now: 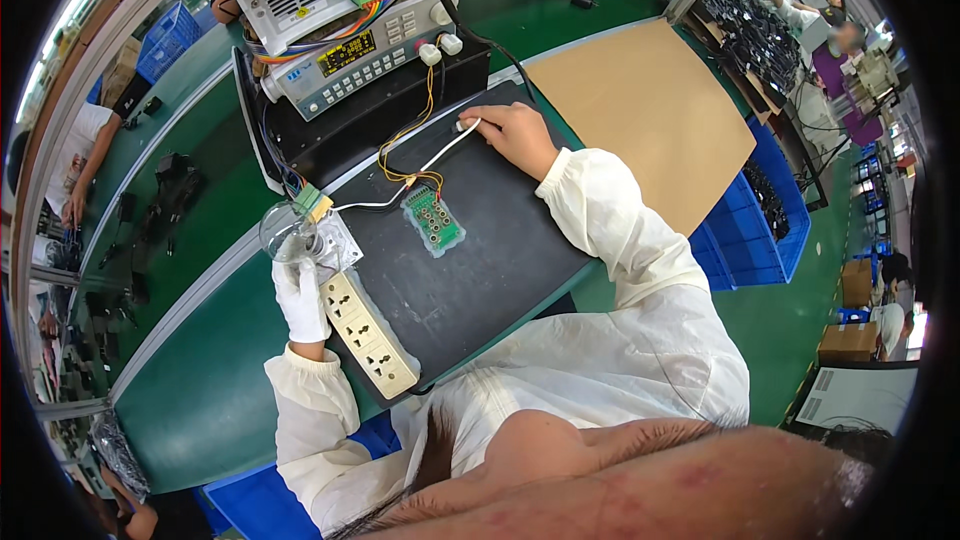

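Note:
My left hand (299, 302), in a white glove, has its fingers closed at the lower side of a clear round glass bulb (276, 227). The bulb sits at a pale square base (343, 244) at the left edge of the black mat. My bare right hand (515, 138) pinches the end of a white cable (445, 151) at the mat's far side. That cable runs left toward a green terminal block (307, 198) near the bulb. Between my hands lies a green circuit board (433, 221) with several round contacts and thin coloured wires.
A cream power strip (368, 333) lies along the mat's left edge. Beyond the black mat (480, 260) stand stacked bench instruments (350, 58) with cables. Brown cardboard (640, 110) covers the table on the right, beside blue bins (790, 230). Another person's arm (92, 165) shows far left.

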### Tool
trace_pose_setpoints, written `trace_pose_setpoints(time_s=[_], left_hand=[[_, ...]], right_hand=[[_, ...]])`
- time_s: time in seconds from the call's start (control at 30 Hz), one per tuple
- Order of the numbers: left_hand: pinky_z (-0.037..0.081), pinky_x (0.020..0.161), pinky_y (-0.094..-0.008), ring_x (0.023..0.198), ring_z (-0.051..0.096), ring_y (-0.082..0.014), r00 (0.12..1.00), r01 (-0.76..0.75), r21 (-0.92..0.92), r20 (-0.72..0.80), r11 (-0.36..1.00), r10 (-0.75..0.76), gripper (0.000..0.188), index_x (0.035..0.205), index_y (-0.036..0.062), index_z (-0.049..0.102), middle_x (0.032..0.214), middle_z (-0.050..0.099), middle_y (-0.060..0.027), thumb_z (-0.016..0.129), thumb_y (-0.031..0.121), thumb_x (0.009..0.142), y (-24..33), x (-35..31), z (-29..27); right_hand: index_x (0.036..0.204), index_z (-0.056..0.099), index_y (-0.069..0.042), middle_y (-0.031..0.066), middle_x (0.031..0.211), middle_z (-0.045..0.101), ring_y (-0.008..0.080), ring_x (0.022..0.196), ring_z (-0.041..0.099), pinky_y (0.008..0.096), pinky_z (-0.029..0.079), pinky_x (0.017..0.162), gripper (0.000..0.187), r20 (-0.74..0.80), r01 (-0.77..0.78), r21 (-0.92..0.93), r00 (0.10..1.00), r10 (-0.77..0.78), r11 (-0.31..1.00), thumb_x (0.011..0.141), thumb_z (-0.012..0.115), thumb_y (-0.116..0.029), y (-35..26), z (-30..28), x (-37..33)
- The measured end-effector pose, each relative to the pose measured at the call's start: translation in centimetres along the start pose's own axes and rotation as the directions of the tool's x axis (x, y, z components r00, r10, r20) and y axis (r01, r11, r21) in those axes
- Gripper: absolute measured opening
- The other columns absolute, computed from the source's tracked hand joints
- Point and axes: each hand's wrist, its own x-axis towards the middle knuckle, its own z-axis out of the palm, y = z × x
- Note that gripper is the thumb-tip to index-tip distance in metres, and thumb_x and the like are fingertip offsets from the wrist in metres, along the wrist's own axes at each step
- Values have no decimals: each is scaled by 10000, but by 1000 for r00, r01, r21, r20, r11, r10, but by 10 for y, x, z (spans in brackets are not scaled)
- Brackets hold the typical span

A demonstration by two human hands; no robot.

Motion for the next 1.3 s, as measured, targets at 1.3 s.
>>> trace_pose_setpoints(time_s=[1.3], left_hand=[[421, 1084, -340, 1236, 557, -212, 1000, 17, -23, -20, 1000, -17, 386, 1384, 12, 526, 1355, 575, -118, 524, 22, 999, 0, -1, 3]], right_hand=[[1096, 757, -97, 64, 881, 760, 153, 487, 615, 290, 507, 543, 208, 72, -151, 124, 987, 143, 981, 952, 663, -215, -9, -4, 2]])
